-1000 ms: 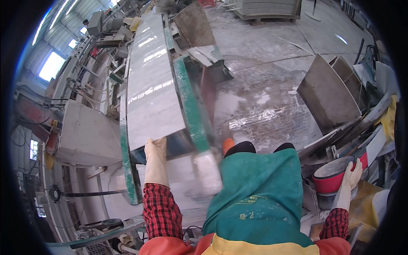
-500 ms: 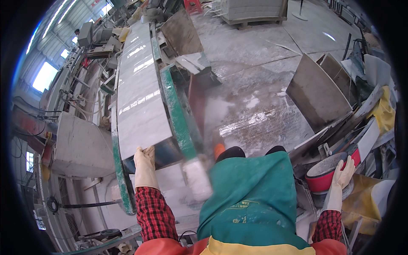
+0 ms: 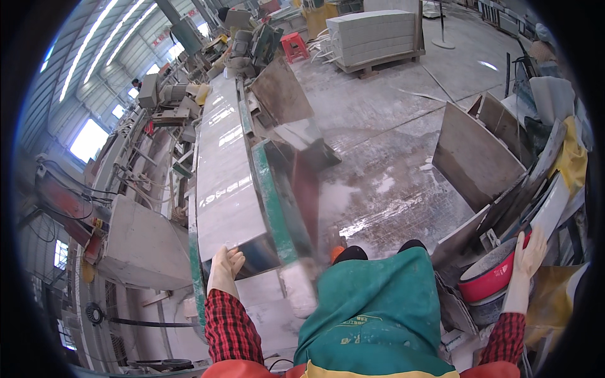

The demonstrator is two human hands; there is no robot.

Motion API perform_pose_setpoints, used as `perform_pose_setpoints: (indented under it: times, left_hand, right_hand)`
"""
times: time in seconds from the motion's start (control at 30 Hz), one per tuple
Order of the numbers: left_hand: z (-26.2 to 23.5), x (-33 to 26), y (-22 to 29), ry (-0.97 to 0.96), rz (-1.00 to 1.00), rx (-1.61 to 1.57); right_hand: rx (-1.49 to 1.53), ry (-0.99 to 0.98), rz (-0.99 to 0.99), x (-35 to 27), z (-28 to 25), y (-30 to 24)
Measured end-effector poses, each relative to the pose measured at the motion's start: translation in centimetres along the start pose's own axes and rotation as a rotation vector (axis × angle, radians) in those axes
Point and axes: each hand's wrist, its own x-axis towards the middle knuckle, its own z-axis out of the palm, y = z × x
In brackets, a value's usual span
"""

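A long, wet, white stone slab (image 3: 230, 183) lies lengthwise on the machine bed at my left. My left hand (image 3: 224, 269), in a pale rubber glove, is at the slab's near edge with its fingers curled against it. On the right side, my gloved right hand (image 3: 528, 259) rests against a round tub-like object with a red band (image 3: 495, 280). That hand's fingers are extended along the red rim rather than wrapped around it. Between my arms hangs my green apron (image 3: 378, 309).
A green rail (image 3: 275, 205) runs along the bed's right side. Brown boards (image 3: 476, 157) lean at the right, near yellow sheeting (image 3: 570, 151). Farther off stand a stack of pale slabs (image 3: 375, 38) on a pallet and a red stool (image 3: 293, 46). The floor (image 3: 384, 208) is wet.
The view has tilted up and turned left, so the surroundings appear lower and farther right. My left hand stays at the slab's near edge; my right hand stays by the red band.
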Motion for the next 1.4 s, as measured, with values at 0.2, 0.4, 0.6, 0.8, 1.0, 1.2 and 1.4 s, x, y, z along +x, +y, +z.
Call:
perform_pose_setpoints:
  times: [0.2,0.4,0.6,0.8,1.0,1.2,1.4]
  left_hand:
    - [2.6,-2.0,2.6,-0.023,0.233,0.524]
    - [8.4,1.7,-0.3,-0.235,0.911,0.635]
    - [17.2,-1.4,-3.8,-0.362,1.134,1.008]
    - [18.4,-4.8,-6.2,-0.211,1.256,1.225]
    - [17.9,-5.0,-6.3,-0.197,1.241,1.119]
    - [17.8,-4.3,-6.3,-0.206,1.288,1.076]
    - [18.1,-5.1,-6.1,-0.207,1.257,1.083]
  right_hand:
    - [0.049,-0.241,0.283,5.4,5.1,3.7]
    - [-0.033,-0.155,0.296,5.7,3.0,-0.6]
    - [-0.004,0.074,0.256,5.1,2.3,-0.5]
    - [0.024,0.07,0.273,4.8,3.4,0.6]
    - [0.018,-0.042,0.269,4.9,3.0,-0.5]
    - [0.084,-0.095,0.405,6.0,2.8,-0.8]
    - [0.09,0.07,0.266,5.1,3.7,-0.5]
